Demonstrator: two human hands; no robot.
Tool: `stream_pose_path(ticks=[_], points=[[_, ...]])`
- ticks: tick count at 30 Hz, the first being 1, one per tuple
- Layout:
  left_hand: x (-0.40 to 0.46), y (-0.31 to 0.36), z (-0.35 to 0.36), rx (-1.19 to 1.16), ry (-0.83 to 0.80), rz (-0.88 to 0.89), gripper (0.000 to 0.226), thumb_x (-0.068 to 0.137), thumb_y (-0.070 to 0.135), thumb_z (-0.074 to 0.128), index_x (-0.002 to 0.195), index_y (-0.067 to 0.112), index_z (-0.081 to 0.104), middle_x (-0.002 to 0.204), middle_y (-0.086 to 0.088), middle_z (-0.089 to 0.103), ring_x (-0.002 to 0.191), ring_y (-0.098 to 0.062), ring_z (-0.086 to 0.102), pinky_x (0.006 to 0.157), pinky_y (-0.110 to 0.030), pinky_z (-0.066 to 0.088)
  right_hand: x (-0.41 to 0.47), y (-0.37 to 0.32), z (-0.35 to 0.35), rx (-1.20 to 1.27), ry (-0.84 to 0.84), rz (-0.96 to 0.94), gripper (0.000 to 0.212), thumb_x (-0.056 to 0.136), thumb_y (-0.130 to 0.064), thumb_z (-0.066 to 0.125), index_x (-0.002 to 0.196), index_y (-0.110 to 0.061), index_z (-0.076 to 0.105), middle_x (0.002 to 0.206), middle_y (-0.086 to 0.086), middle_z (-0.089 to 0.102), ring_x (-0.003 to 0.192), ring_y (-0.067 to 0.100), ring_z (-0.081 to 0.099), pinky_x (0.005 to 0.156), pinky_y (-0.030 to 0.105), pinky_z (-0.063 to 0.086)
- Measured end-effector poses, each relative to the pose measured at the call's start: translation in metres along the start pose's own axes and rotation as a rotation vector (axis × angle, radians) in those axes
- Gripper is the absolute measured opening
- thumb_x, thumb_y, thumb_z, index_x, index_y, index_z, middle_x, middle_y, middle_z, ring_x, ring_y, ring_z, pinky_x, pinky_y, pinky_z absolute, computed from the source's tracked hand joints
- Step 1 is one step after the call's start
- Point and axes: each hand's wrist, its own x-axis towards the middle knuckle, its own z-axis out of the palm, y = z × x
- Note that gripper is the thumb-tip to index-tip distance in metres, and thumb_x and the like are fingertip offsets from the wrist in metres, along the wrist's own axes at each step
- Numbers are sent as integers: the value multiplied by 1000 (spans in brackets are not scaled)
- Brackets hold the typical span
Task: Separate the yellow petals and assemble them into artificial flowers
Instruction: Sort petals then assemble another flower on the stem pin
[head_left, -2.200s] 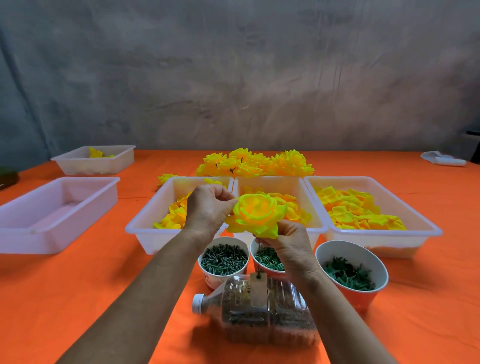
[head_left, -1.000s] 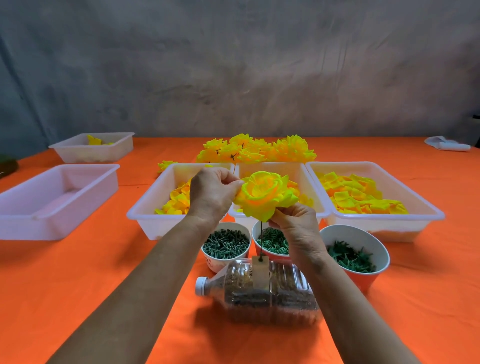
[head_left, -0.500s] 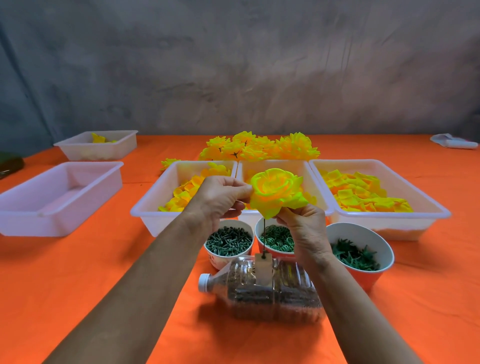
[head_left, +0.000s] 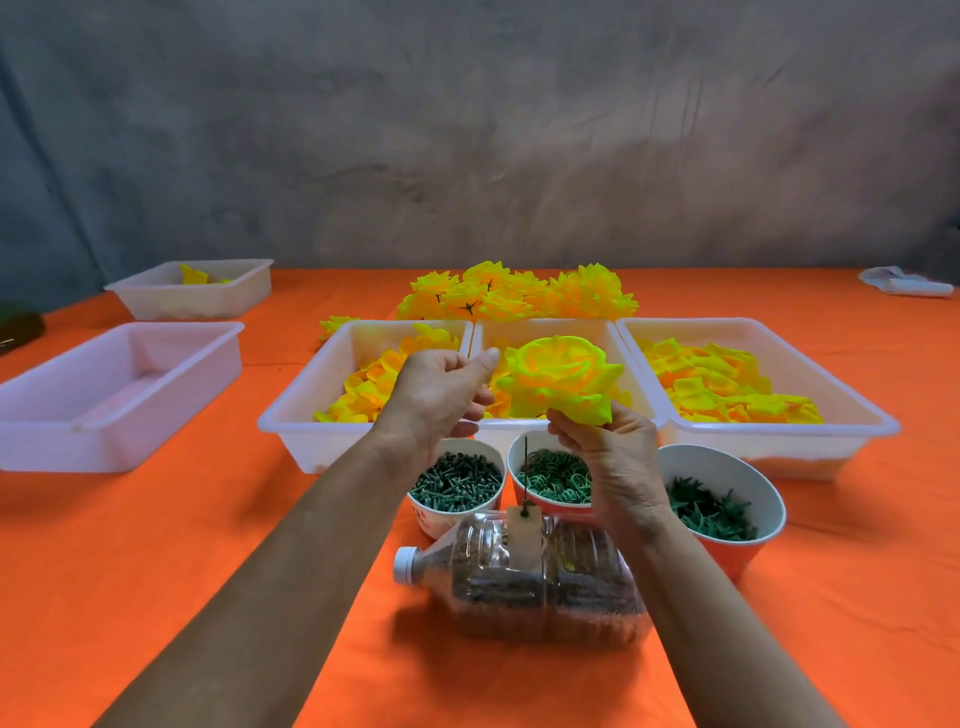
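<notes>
Head view: a yellow flower (head_left: 558, 376) is held up at the centre of the frame, above the middle tray (head_left: 545, 434). The right hand (head_left: 613, 457), at about 5 o'clock from the bloom, pinches its underside with curled fingers. The left hand (head_left: 441, 397), at 9 o'clock from the bloom, has loosely curled fingers and its thumb tip just beside the petal edge; whether it touches the petal I cannot tell.

A thin dark pin (head_left: 525, 478) stands upright at 6 o'clock below the flower, rising from a tag on a plastic bottle (head_left: 524, 577) lying on its side on the orange table (head_left: 156, 545).

Three cups sit between bottle and trays: the left cup (head_left: 457, 488) of dark green pieces, the middle cup (head_left: 556, 475) of green rings, the right cup (head_left: 727, 504) of green leafy parts.

The left tray (head_left: 311, 431) and right tray (head_left: 831, 415) hold loose yellow petals. At 12 o'clock behind them lies a heap of finished flowers (head_left: 519, 296). At 9 o'clock are two more tubs (head_left: 119, 395).
</notes>
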Motion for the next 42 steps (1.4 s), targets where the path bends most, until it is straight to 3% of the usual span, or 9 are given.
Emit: stream_pose_path(ticks=[5,10,15,24,29,32,36,39,42], points=[[-2,3,-1,-96,-156,-124,16,85,23,69,78,11,62,62,1,66,47,-6,53,47,-20,49,-1,1,0,-4,-3,-16,23,73,5,71,68,-17,70,55,-3,66,56,10,57,58,19,49],[-1,5,-1,-224,-142,-197,15,84,1,65,74,11,58,60,-3,66,49,-11,59,46,-21,50,-3,-1,1,-31,-33,-55,20,75,3,71,70,-16,70,57,-3,66,61,14,56,61,22,48],[-2,4,1,-122,-63,-54,22,84,-3,62,71,13,54,55,-1,58,49,-11,51,49,-22,49,-3,-2,2,-34,-100,-48,23,76,5,69,74,-17,72,61,-3,69,66,14,57,65,24,49],[-3,3,1,53,106,242,19,83,1,66,81,18,57,76,-12,58,63,-18,51,58,-26,43,-5,-6,3,23,-187,-69,25,64,-6,73,89,-8,72,83,1,75,78,13,66,72,26,55],[-8,1,1,12,147,267,15,84,15,69,73,13,60,64,-1,56,58,-12,47,62,-27,40,-1,-7,3,41,-77,-91,21,76,10,66,95,-1,70,97,17,69,89,24,57,85,46,49],[-10,3,1,74,59,187,28,87,26,66,64,10,63,46,13,55,42,2,47,54,-19,38,-1,-7,2,53,-81,-118,23,77,9,67,90,-9,72,86,7,73,88,23,60,87,48,49],[-9,5,2,26,-2,73,27,88,25,66,64,13,65,52,9,57,44,-3,44,47,-15,40,-1,-4,1,33,-84,-160,24,76,10,68,85,-12,72,80,-2,74,81,18,64,80,39,53],[-9,7,1,-38,-40,0,22,85,23,69,66,14,64,59,4,60,51,-6,47,55,-20,43,0,-3,0,13,-90,-170,27,74,12,68,85,-12,71,77,-5,74,75,9,67,71,26,56],[-8,7,1,-57,-38,-25,19,84,14,69,68,16,59,66,0,60,57,-10,50,60,-25,44,0,-1,-2,-39,-87,-186,26,73,12,70,82,-12,72,76,-3,74,76,15,66,74,31,56]])
